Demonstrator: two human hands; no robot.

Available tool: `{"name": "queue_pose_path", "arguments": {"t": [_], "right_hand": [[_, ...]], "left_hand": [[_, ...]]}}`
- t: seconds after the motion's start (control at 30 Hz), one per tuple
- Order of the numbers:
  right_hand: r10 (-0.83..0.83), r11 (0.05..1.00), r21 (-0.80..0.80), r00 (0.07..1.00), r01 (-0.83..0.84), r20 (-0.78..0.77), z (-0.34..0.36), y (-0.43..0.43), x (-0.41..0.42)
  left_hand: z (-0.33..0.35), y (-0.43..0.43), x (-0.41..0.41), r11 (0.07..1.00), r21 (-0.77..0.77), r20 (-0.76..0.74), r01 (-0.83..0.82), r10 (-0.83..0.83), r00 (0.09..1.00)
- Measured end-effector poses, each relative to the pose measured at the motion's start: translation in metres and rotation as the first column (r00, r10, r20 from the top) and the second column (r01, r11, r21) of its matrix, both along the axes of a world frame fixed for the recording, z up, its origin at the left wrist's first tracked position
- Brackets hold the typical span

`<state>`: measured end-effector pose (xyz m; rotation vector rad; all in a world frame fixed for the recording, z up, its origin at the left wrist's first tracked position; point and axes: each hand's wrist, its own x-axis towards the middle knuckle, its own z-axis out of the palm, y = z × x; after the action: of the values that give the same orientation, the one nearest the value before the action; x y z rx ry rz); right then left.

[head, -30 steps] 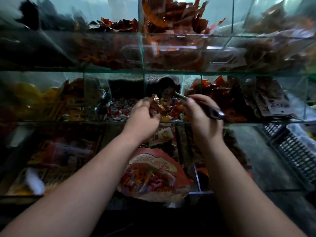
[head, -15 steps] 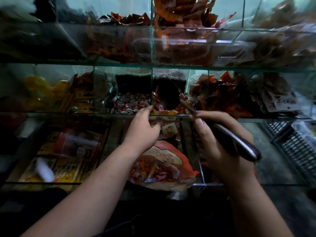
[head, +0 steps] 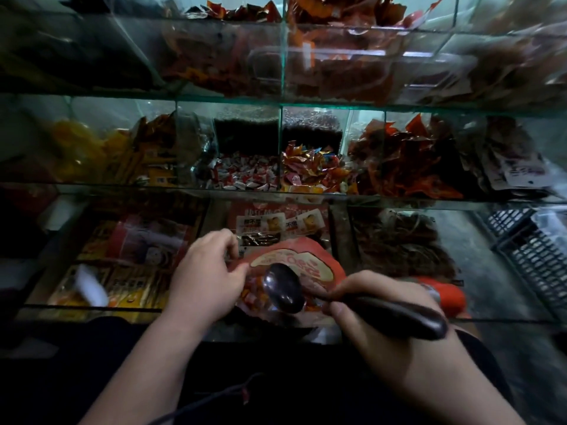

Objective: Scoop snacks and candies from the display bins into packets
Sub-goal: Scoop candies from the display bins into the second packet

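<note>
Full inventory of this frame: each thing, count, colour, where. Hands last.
glass display bins: three tiers, clear, across the view
white-and-red wrapped candies: many, middle tier, centre bin
orange-and-gold wrapped candies: many, bin just right of those
red-orange foil sachets: many, middle tier, right
yellow packs: several, blurred, middle tier, left
black slatted crate: one, far right
red snack packet: one, centre, candies showing inside
metal spoon with dark handle: one, bowl over the packet
left hand: pinches the packet's edge
right hand: grips the spoon handle
</note>
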<state>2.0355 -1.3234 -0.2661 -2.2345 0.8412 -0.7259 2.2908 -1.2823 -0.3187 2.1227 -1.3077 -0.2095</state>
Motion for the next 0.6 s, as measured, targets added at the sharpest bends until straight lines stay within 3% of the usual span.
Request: {"name": "queue_pose_path", "arguments": {"t": [0.1, 0.2, 0.27, 0.37, 0.6], "right_hand": [[0.061, 0.997, -0.046, 0.987, -0.068, -0.150, -0.016, -0.006, 0.012], [-0.021, 1.000, -0.015, 0.977, 0.018, -0.214, -0.048, -0.019, 0.032], [-0.072, 0.997, 0.023, 0.977, 0.078, -0.201, -0.071, -0.023, 0.041], [-0.023, 0.998, 0.061, 0.989, 0.033, -0.148, -0.098, -0.028, 0.050], [-0.202, 0.898, 0.406, 0.979, 0.171, 0.033, -0.108, -0.037, 0.051]], "left_hand": [[-0.017, 0.003, -0.008, 0.998, 0.022, -0.065, 0.067, -0.065, 0.996], [-0.032, 0.004, -0.016, 0.998, -0.004, -0.077, 0.064, -0.064, 0.995], [-0.034, 0.001, -0.019, 0.997, -0.055, -0.045, 0.047, -0.049, 0.998], [-0.032, -0.001, -0.018, 0.995, -0.100, -0.073, 0.026, -0.033, 0.997], [-0.033, 0.000, -0.014, 0.986, -0.167, -0.109, 0.002, -0.021, 0.994]]}}
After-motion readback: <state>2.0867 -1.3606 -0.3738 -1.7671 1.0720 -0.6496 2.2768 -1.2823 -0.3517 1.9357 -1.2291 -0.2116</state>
